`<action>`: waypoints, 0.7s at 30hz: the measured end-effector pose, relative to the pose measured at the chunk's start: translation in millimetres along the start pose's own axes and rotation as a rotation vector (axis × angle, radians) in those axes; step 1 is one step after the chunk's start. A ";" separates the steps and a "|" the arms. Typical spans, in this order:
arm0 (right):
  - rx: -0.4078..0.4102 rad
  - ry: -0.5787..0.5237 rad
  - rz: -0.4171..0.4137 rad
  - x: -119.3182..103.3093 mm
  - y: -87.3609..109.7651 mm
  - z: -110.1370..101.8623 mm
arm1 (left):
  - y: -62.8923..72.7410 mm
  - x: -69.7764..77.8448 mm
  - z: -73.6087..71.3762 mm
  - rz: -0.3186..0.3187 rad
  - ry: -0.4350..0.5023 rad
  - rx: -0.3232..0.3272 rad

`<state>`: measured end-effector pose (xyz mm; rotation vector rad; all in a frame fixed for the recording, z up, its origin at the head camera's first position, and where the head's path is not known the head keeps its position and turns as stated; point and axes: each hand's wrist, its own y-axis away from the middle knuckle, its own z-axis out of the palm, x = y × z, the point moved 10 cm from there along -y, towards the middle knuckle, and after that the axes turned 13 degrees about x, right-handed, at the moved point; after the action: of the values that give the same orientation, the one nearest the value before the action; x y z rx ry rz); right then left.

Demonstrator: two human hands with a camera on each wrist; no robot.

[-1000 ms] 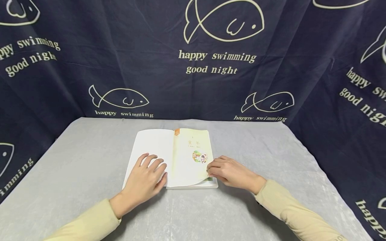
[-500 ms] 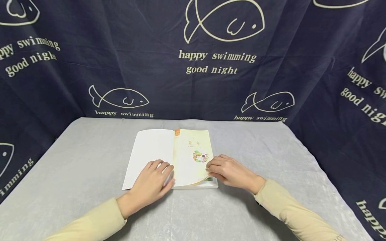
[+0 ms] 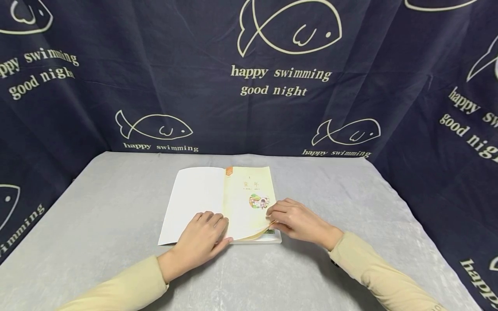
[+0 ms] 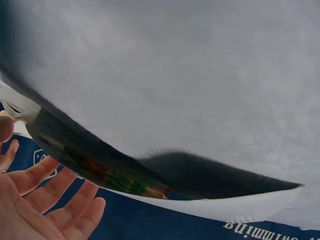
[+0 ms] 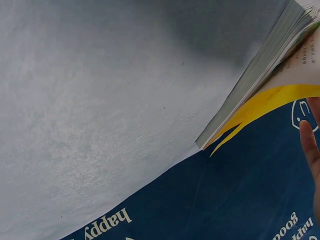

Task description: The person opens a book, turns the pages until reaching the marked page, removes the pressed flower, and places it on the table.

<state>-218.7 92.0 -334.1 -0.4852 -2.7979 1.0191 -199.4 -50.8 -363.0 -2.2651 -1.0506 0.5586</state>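
Note:
An open book (image 3: 196,194) lies on the grey cloth, its left side blank white. On its right side is a pale yellow page (image 3: 243,220) with an orange tab and a small round picture. My left hand (image 3: 202,239) rests near the spine at the bottom, its fingers relaxed. My right hand (image 3: 297,220) pinches the lower right edge of the page, which curls up off the sheets below. In the right wrist view the lifted page edge (image 5: 272,97) looks yellow, apart from the thick page block (image 5: 250,80). The left wrist view shows the left fingers (image 4: 65,200) spread beside the book.
Grey cloth (image 3: 116,207) covers the table around the book. A dark blue curtain (image 3: 210,77) with fish drawings and white lettering hangs behind the table and along both sides.
My left hand has slid right and slightly toward the near edge, from the blank page to the spine. The right hand stays at the page edge, where the curled corner shows more yellow.

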 end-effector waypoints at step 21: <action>0.074 0.009 -0.004 3.2 -2.7 -6.6 | -1.5 4.6 0.7 0.040 -0.067 0.004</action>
<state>-220.9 95.1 -327.3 -0.4739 -2.7407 1.1114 -197.9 -46.1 -363.1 -2.2822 -1.0378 0.6561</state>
